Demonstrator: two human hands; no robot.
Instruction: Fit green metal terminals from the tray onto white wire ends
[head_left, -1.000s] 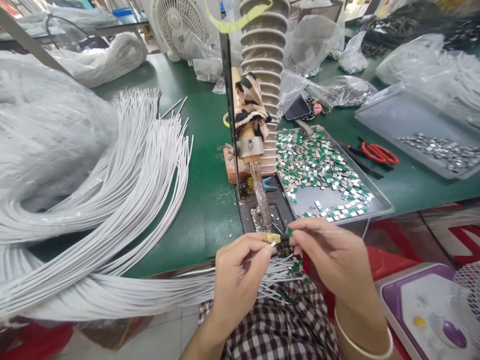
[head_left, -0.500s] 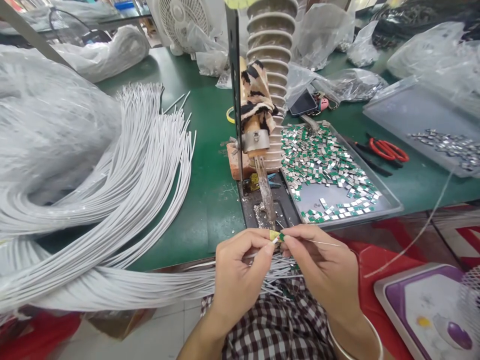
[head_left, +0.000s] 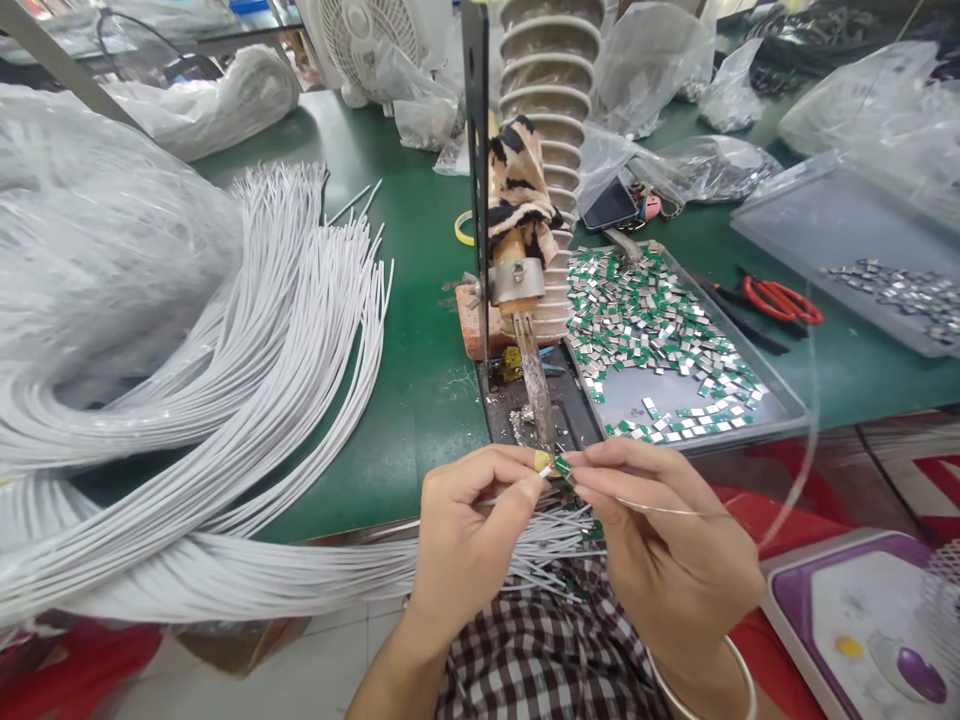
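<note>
My left hand (head_left: pixel 476 530) is closed, pinching the white end of a cable (head_left: pixel 545 472) between thumb and index finger. A yellow covering (head_left: pixel 541 459) wraps its index fingertip. Fingertips of my right hand (head_left: pixel 671 535) are closed at a small green circuit board (head_left: pixel 562 466), right beside the cable end. A thin solder wire (head_left: pixel 660 510) runs through the right hand and trails off to the right. Just above both hands, the tip of a clamped soldering iron (head_left: pixel 536 390) points down at the board; whether they touch is unclear. Fingers partly hide the joint.
Bundled white cables (head_left: pixel 300 400) spread over the left and across my lap. A tray (head_left: pixel 780 405) of small green boards stands right of the iron, with red-handled pliers (head_left: pixel 780 300) beyond. A ribbed hose (head_left: pixel 551 100) rises behind the iron. Another tray (head_left: pixel 787 220) holds metal parts.
My right hand has shifted slightly right and turned, its fingers spreading a little from the left hand. The solder wire has swung with it. The left hand has moved slightly left.
</note>
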